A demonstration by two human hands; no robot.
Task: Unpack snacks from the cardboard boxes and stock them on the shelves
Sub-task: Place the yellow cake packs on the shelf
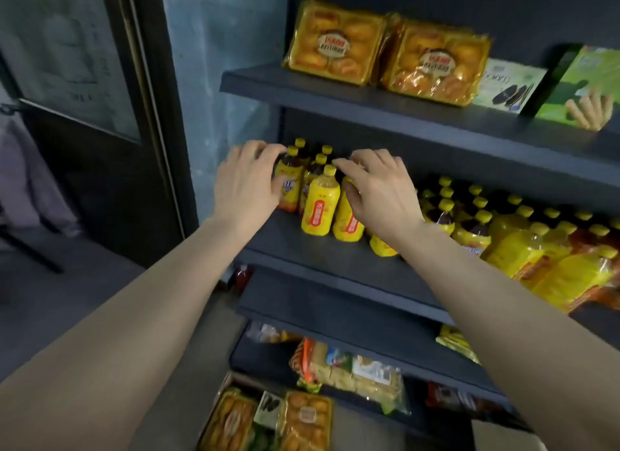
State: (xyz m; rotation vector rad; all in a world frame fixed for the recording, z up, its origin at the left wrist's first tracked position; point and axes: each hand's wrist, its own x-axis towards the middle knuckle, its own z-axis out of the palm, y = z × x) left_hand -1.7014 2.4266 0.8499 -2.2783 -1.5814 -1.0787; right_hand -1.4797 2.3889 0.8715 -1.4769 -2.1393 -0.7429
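Both forearms fill the lower foreground, reaching up and forward to the middle shelf of a dark shelving unit. Left hand curls around the outer side of a bottle with a yellow cap at the left end of a small cluster of bottles; right hand curls its fingers over the top and side of a yellow-labelled bottle on the cluster's right flank. Both hands are grasping, bracketing the group from either side. The cluster stands upright near the shelf's left end, several rows deep, with a bare strip of shelf in front of it. Shrink-wrapped multipacks of bottles occupy the right part of the same shelf. On the upper shelf stand two packs of buns and two boxed snacks. Below, an open cardboard box holds more bun packs and a biscuit box, so unpacking appears unfinished. Assessment: the step in hand looks like squaring up loose bottles. Recommended practice: press inward evenly from both sides, keep contact low on the bodies rather than at the caps so nothing tips, slide the group back as one block, and turn labels outward. The rear rows are partly hidden; their alignment cannot be confirmed.
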